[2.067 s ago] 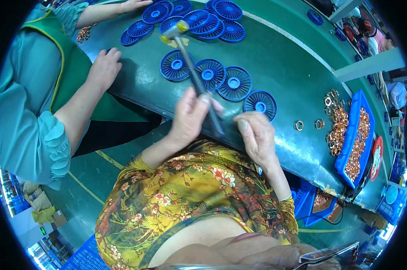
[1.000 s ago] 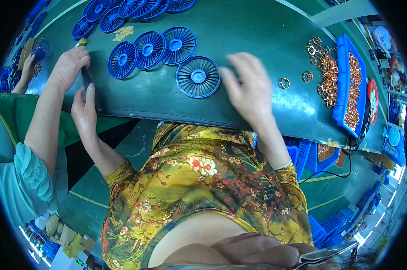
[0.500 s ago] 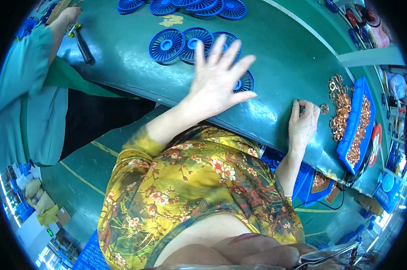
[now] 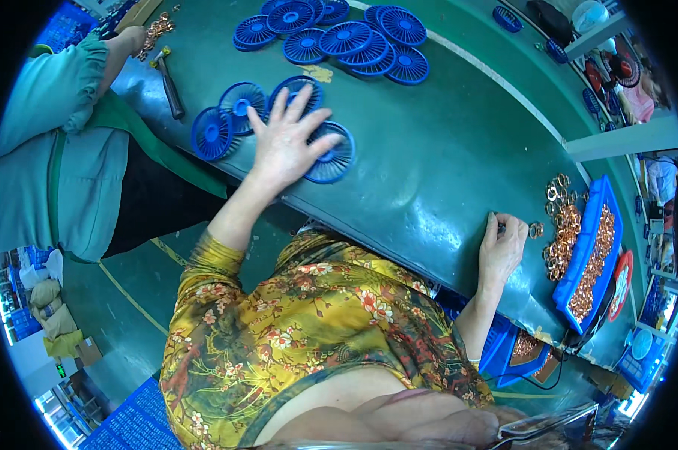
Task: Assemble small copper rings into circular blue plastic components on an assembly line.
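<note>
My left hand (image 4: 284,152) is spread over a small group of blue slatted plastic discs on the green table. Its fingers lie across a disc (image 4: 331,159) at the right and a farther one (image 4: 309,88). Two more discs of the group, one beside the fingers (image 4: 241,100) and one at the left (image 4: 211,133), overlap near the table's edge. My right hand (image 4: 502,251) rests on the table with its fingers curled together; what they hold, if anything, is hidden. Just right of those fingers lies a small copper-coloured ring (image 4: 535,230).
A blue tray (image 4: 583,255) of copper-coloured rings stands at the right, beside a loose pile of rings (image 4: 562,244). More blue discs (image 4: 346,39) lie at the far side. On the left, a co-worker's hand (image 4: 133,37) is near other rings and a hammer (image 4: 171,88).
My left hand and the nearby blue discs have moved left, toward the co-worker and the table's near edge. The whole view has shifted, showing more far discs. My right hand keeps its curled pose.
</note>
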